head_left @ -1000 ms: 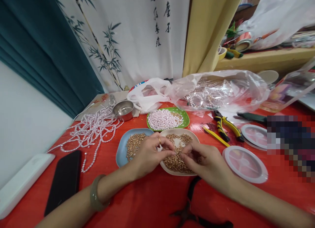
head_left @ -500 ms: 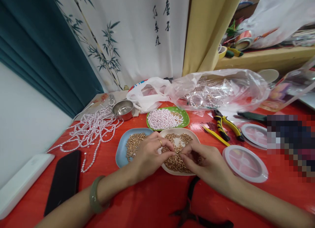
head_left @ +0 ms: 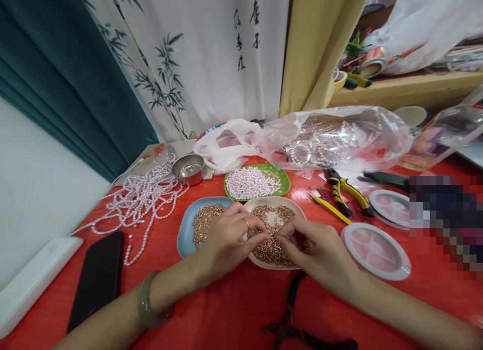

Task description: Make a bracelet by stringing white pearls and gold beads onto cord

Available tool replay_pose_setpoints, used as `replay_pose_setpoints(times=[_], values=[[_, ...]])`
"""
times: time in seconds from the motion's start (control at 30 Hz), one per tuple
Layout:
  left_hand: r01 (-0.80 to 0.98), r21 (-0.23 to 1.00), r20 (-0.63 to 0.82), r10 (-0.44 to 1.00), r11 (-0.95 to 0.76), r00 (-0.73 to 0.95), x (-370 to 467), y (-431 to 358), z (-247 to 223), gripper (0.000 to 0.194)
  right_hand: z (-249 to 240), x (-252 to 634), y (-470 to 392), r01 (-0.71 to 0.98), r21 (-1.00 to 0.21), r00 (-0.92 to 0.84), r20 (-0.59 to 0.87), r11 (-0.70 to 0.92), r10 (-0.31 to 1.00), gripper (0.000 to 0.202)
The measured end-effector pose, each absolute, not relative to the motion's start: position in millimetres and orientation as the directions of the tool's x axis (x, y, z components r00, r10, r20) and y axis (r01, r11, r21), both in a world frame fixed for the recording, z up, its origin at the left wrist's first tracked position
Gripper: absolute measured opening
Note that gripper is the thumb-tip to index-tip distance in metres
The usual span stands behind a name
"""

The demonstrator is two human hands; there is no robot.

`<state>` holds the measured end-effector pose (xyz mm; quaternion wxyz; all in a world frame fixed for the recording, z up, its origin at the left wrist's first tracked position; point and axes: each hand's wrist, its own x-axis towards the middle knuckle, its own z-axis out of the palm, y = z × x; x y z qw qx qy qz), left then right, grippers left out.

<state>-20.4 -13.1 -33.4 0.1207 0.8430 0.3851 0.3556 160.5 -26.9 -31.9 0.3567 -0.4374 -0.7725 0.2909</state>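
My left hand (head_left: 230,236), with a ring and a green bangle, is pinched at the fingertips over a cream plate of gold beads (head_left: 273,259). Facing it, my right hand (head_left: 317,247) pinches too, its fingertips a small gap from the left ones. What either pinch holds is too small to make out. A blue plate (head_left: 184,236) with gold pieces lies partly behind my left hand. Behind the cream plate is a green plate (head_left: 285,181) of pale pink pearl beads and some gold ones.
Pearl strands (head_left: 143,194), a metal bowl (head_left: 188,168) and a black phone (head_left: 96,279) lie left. Yellow-black pliers (head_left: 349,194), yellow tweezers (head_left: 332,209) and round plastic cases (head_left: 377,252) are right. Dark-handled pliers (head_left: 287,330) sit in front. Plastic bags (head_left: 332,138) line the back.
The fingertips of my two hands look very slightly farther apart. Otherwise the hands and objects are nearly unmoved.
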Motion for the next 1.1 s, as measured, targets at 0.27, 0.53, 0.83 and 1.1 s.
replay_pose_setpoints(times=[0.27,0.53,0.83,1.1], values=[[0.514,0.368,0.665,0.605,-0.775,0.437,-19.9,-12.3,-32.0,0.006,-29.9,161.4,-29.7,0.43,-0.732,-0.361,0.398,0.529,0.844,0.013],[0.503,0.322,0.679,0.566,-0.802,0.468,-22.7,-12.6,-33.9,0.007,-29.8,161.4,-30.9,0.436,-0.707,-0.37,0.422,0.556,0.827,0.014],[0.496,0.286,0.706,0.53,-0.82,0.469,-21.6,-12.5,-33.3,0.007,-28.8,161.3,-30.2,0.417,-0.711,-0.375,0.434,0.567,0.819,0.013],[0.507,0.251,0.716,0.511,-0.824,0.475,-22.1,-12.0,-34.0,0.007,-29.7,161.7,-29.7,0.435,-0.717,-0.369,0.409,0.544,0.835,0.013]])
